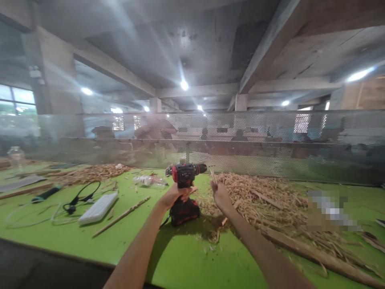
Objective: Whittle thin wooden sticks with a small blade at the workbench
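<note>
My left hand [174, 194] is wrapped round the handle of a red and black cordless drill [185, 175], whose battery base rests on the green table [180, 257]. The drill's chuck points right. Just to its right my right hand [220, 193] is closed on a thin wooden stick [213, 175] that stands up out of the fist, close to the chuck. Both arms reach forward over the table.
A heap of wood shavings [270, 200] spreads to the right, with a long wooden strip [315, 253] at its near edge. To the left lie a white power bank [98, 208], black cables [81, 196], a thin stick [122, 216], a plastic bottle [148, 181]. A mesh screen [240, 140] stands behind the table.
</note>
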### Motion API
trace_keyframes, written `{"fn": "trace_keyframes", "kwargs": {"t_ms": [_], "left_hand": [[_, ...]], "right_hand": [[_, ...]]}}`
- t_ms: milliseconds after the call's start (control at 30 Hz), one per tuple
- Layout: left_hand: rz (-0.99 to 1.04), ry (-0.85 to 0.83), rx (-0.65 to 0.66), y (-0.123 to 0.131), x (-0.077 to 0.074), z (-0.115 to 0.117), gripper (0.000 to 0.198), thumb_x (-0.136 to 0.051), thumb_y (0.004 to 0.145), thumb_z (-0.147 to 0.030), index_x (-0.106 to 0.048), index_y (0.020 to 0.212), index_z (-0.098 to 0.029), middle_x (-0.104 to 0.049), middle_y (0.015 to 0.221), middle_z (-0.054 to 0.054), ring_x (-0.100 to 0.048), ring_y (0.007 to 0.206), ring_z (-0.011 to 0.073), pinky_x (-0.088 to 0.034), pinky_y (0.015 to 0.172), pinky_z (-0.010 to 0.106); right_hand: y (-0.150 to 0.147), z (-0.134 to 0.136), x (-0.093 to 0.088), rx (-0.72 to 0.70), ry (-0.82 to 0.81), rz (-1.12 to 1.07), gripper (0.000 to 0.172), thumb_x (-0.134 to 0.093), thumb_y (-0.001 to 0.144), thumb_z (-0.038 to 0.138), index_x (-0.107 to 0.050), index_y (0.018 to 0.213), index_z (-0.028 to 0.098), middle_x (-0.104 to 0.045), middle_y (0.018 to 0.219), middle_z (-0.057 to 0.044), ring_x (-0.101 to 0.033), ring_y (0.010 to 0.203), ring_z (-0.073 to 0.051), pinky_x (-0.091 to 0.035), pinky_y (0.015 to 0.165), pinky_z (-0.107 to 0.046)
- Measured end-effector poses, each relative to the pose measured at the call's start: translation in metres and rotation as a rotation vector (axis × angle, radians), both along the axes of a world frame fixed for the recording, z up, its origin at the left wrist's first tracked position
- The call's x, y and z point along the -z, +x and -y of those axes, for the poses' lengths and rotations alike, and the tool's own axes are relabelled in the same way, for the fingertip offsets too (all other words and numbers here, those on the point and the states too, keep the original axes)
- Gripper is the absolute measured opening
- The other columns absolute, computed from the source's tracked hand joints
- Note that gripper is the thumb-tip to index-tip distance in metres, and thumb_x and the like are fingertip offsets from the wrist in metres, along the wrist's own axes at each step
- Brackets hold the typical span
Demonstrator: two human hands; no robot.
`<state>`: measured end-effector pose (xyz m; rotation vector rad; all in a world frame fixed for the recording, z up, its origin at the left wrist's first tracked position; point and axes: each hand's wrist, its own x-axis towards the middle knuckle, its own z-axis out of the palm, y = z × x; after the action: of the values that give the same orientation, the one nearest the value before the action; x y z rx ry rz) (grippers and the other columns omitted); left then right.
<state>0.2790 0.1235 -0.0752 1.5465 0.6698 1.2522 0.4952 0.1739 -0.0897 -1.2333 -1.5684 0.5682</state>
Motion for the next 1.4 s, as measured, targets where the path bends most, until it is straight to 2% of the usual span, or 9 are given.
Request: {"fn": "trace_keyframes", "kwargs": {"t_ms": [167, 333, 467, 567, 767, 967, 1100, 1200, 1400], "left_hand": [[0.005, 0.022, -0.009, -0.001, 0.003, -0.004, 0.039, -0.082, 0.071, -0.04, -0.059, 0.089, -0.015, -0.041, 0.058, -0.009, -0.032, 0.046, 0.0047, -0.03, 0.048, 0.022], [0.016, 0.036, 0.015, -0.003, 0.005, -0.005, 0.045, -0.082, 0.068, -0.042, -0.061, 0.096, -0.014, -0.041, 0.058, -0.01, -0.031, 0.046, 0.0051, -0.031, 0.047, 0.022], [0.018, 0.041, 0.019, -0.004, 0.007, -0.007, 0.043, -0.083, 0.07, -0.041, -0.063, 0.096, -0.013, -0.042, 0.061, -0.009, -0.03, 0.047, 0.0045, -0.03, 0.048, 0.022], [0.017, 0.04, 0.013, -0.005, 0.009, -0.007, 0.042, -0.082, 0.071, -0.039, -0.063, 0.098, -0.013, -0.043, 0.062, -0.008, -0.031, 0.048, 0.0047, -0.032, 0.049, 0.022], [0.031, 0.029, -0.005, -0.003, 0.006, -0.006, 0.042, -0.083, 0.07, -0.038, -0.063, 0.096, -0.013, -0.042, 0.06, -0.008, -0.031, 0.046, 0.0044, -0.029, 0.048, 0.022], [0.04, 0.025, -0.044, 0.0, 0.004, -0.003, 0.041, -0.084, 0.067, -0.036, -0.061, 0.093, -0.014, -0.043, 0.056, -0.009, -0.031, 0.045, 0.0044, -0.027, 0.048, 0.022], [0.029, 0.024, -0.051, 0.0, 0.006, -0.004, 0.039, -0.083, 0.068, -0.037, -0.061, 0.091, -0.014, -0.044, 0.056, -0.008, -0.033, 0.045, 0.0047, -0.028, 0.048, 0.021], [0.028, 0.027, -0.044, -0.002, 0.007, -0.005, 0.039, -0.083, 0.069, -0.036, -0.061, 0.092, -0.014, -0.044, 0.057, -0.008, -0.033, 0.046, 0.0046, -0.028, 0.048, 0.021], [0.033, 0.037, -0.04, -0.001, 0.005, -0.004, 0.042, -0.085, 0.068, -0.039, -0.061, 0.093, -0.014, -0.044, 0.058, -0.008, -0.032, 0.045, 0.0045, -0.028, 0.047, 0.021]], "right_hand": [[0.009, 0.002, -0.007, 0.109, 0.234, 0.15, 0.028, -0.04, 0.1, 0.043, -0.057, 0.103, 0.021, -0.061, 0.076, -0.003, -0.056, 0.064, -0.021, -0.028, 0.061, -0.029], [0.009, -0.007, 0.008, 0.125, 0.397, 0.187, 0.043, -0.028, 0.102, 0.04, -0.061, 0.113, 0.015, -0.069, 0.083, -0.01, -0.064, 0.07, -0.025, -0.041, 0.065, -0.032], [0.006, -0.016, 0.019, 0.242, 0.578, 0.154, 0.045, -0.029, 0.103, 0.033, -0.064, 0.12, 0.01, -0.072, 0.105, -0.019, -0.069, 0.091, -0.03, -0.052, 0.079, -0.039], [0.007, -0.019, 0.023, 0.308, 0.666, 0.18, 0.047, -0.027, 0.105, 0.029, -0.067, 0.124, 0.012, -0.07, 0.109, -0.019, -0.068, 0.097, -0.029, -0.054, 0.083, -0.04], [0.013, -0.015, 0.024, 0.393, 0.573, 0.27, 0.043, -0.036, 0.106, 0.026, -0.072, 0.129, 0.018, -0.07, 0.119, -0.016, -0.066, 0.074, -0.02, -0.045, 0.061, -0.028], [0.003, -0.008, 0.028, 0.469, 0.514, 0.277, 0.037, -0.039, 0.106, 0.023, -0.073, 0.12, 0.019, -0.073, 0.097, -0.01, -0.062, 0.068, -0.019, -0.039, 0.061, -0.027], [0.003, -0.01, 0.034, 0.389, 0.614, 0.213, 0.036, -0.036, 0.107, 0.028, -0.07, 0.101, 0.018, -0.069, 0.09, -0.01, -0.064, 0.078, -0.023, -0.046, 0.069, -0.029], [0.003, -0.016, 0.033, 0.287, 0.664, 0.169, 0.038, -0.031, 0.107, 0.027, -0.068, 0.103, 0.019, -0.068, 0.097, -0.011, -0.065, 0.087, -0.024, -0.049, 0.076, -0.031], [0.002, -0.022, 0.028, 0.183, 0.527, 0.258, 0.043, -0.028, 0.106, 0.028, -0.069, 0.112, 0.015, -0.071, 0.093, -0.015, -0.065, 0.078, -0.025, -0.044, 0.069, -0.03]]}}
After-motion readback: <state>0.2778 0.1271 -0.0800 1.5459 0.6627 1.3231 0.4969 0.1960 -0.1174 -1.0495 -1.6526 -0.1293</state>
